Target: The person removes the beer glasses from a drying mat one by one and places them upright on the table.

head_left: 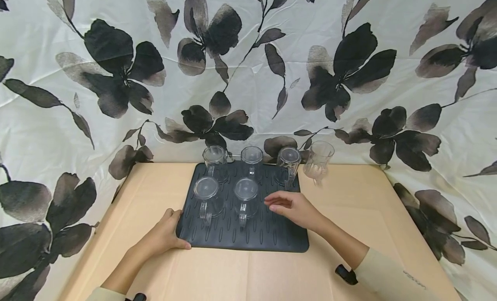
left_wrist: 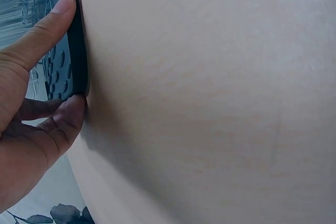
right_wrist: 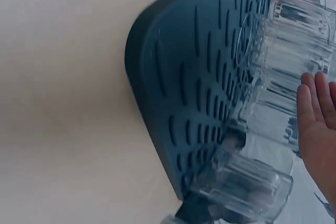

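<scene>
A black ridged drying mat lies on the table. My left hand holds its near left corner; in the left wrist view the thumb lies on one edge and fingertips touch another. Clear glass mugs stand upside down on the mat: three in the back row, including the back right mug, and two in front, the front left mug and front right mug. Beside the front right mug, my right hand hovers over the mat with fingers extended, holding nothing. One more glass mug stands off the mat, apparently upright.
The pale wood-coloured table surrounds the mat on its left, right and near sides. A white cloth with dark flowers hangs behind the table and along both sides.
</scene>
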Demonstrator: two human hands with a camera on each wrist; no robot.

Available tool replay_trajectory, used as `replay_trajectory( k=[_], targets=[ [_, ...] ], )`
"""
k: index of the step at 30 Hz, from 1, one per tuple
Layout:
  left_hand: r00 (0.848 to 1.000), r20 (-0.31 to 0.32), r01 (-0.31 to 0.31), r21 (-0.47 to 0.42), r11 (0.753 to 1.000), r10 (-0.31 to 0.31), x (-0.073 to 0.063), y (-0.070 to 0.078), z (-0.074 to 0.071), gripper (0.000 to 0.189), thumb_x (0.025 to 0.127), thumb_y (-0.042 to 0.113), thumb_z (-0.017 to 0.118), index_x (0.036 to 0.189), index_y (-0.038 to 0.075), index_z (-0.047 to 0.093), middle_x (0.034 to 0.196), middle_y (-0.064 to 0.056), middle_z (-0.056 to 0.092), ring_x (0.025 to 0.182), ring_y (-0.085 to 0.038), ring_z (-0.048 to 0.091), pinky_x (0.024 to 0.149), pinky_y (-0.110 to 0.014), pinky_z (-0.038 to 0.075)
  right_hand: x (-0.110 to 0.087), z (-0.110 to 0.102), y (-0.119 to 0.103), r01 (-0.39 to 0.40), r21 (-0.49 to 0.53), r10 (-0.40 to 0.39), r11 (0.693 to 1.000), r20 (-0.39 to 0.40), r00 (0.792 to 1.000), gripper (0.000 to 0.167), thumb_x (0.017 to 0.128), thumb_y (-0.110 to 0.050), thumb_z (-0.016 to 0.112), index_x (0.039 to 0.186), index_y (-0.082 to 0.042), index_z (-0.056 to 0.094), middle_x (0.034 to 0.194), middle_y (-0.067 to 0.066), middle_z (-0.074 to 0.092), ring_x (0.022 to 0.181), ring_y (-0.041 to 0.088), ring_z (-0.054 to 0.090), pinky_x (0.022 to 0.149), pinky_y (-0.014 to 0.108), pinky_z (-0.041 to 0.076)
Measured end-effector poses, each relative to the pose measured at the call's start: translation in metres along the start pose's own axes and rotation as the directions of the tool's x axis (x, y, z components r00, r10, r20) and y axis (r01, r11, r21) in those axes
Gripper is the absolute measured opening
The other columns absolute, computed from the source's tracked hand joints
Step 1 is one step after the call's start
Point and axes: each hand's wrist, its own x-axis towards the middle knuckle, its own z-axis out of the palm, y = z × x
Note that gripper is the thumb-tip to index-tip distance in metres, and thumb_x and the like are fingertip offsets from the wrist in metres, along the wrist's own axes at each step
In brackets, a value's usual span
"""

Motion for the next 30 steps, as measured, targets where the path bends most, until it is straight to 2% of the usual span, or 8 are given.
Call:
replay_trajectory(
  k=[5,11,19,30],
  targets=[
    [1.0,0.0,0.004,0.006,1.0,-0.004,-0.001,-0.001,0.001,0.132,0.055,0.049,0.099,0.148,-0.019,0.035,0.115,-0.021,0.048,0.093,-0.023,0.052,0.085,-0.044,0.054,0.004,0.014,0.004,0.018,0.047,-0.019,0.999,0.029,0.999,0.033,0.1,-0.018,0.07,0.13,-0.006,0.07,0.126,0.013,0.073,0.116,0.026,0.071,0.096,0.024,0.057],
    [1.0,-0.002,0.016,0.012,1.0,-0.016,-0.001,-0.001,0.001,0.133,0.055,0.049,0.099,0.149,-0.019,0.035,0.117,-0.022,0.048,0.093,-0.023,0.053,0.086,-0.044,0.055,0.008,0.034,0.009,-0.008,0.077,0.003,0.997,0.07,0.998,0.031,0.1,-0.02,0.07,0.128,-0.008,0.072,0.126,0.009,0.074,0.118,0.034,0.07,0.096,0.024,0.057],
    [1.0,0.009,0.013,-0.009,1.0,-0.013,0.0,-0.002,0.001,0.132,0.055,0.047,0.1,0.149,-0.018,0.034,0.118,-0.022,0.047,0.094,-0.024,0.052,0.087,-0.044,0.054,0.014,0.058,0.01,-0.046,0.132,0.031,0.99,0.114,0.993,0.032,0.099,-0.022,0.071,0.129,-0.011,0.072,0.126,0.007,0.074,0.117,0.029,0.071,0.094,0.024,0.058],
    [1.0,0.009,0.021,-0.038,0.999,-0.021,-0.001,-0.003,0.002,0.132,0.057,0.046,0.1,0.151,-0.017,0.032,0.124,-0.024,0.046,0.099,-0.026,0.053,0.09,-0.046,0.053,0.019,0.084,0.017,-0.006,0.248,-0.018,0.969,0.094,0.995,0.033,0.098,-0.013,0.071,0.129,-0.004,0.07,0.129,0.015,0.072,0.117,0.015,0.071,0.097,0.026,0.057]
  ],
)
